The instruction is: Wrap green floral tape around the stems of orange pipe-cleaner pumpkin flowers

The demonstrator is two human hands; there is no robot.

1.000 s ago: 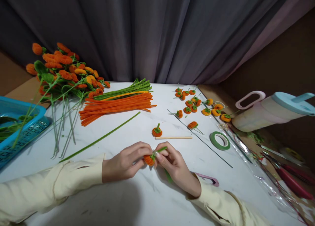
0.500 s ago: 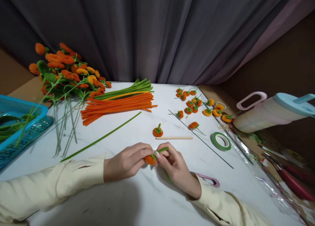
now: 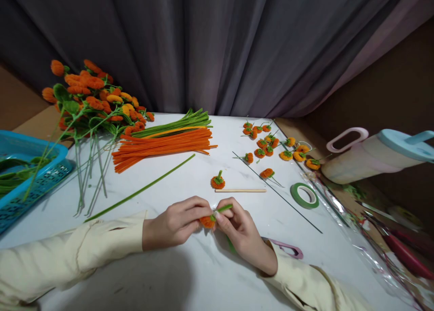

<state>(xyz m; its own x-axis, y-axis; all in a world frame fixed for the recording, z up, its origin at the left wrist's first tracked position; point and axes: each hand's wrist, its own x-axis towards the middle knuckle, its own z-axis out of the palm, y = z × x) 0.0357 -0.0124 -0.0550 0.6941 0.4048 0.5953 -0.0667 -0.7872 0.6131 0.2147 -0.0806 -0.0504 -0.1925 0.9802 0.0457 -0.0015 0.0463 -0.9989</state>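
Observation:
Between my hands, low over the white table, is a small orange pipe-cleaner flower (image 3: pixel 207 221). My left hand (image 3: pixel 183 218) is closed on its orange head from the left. The fingers of my right hand (image 3: pixel 237 227) pinch the flower's green pipe-cleaner strip (image 3: pixel 224 208), whose end sticks out past the thumb. Part of the strip is hidden by the fingers. Just beyond lie a second orange flower with a green stub (image 3: pixel 218 180) and a thin wooden stick (image 3: pixel 240 190). Purple-handled scissors (image 3: pixel 288 248) are partly covered by my right wrist.
Orange pipe cleaners (image 3: pixel 162 148) and green ones (image 3: pixel 183 122) lie behind, left of several small flower heads (image 3: pixel 264 143). A finished bunch (image 3: pixel 91 94) and blue basket (image 3: pixel 50 159) are at left. Green tape (image 3: pixel 294 195), a dark wire (image 3: pixel 278 191) and a tumbler (image 3: pixel 366 155) are at right.
Both hands stay almost in place around the flower, with only a slight shift of the fingers. The whole view has moved very slightly; nothing else on the table differs.

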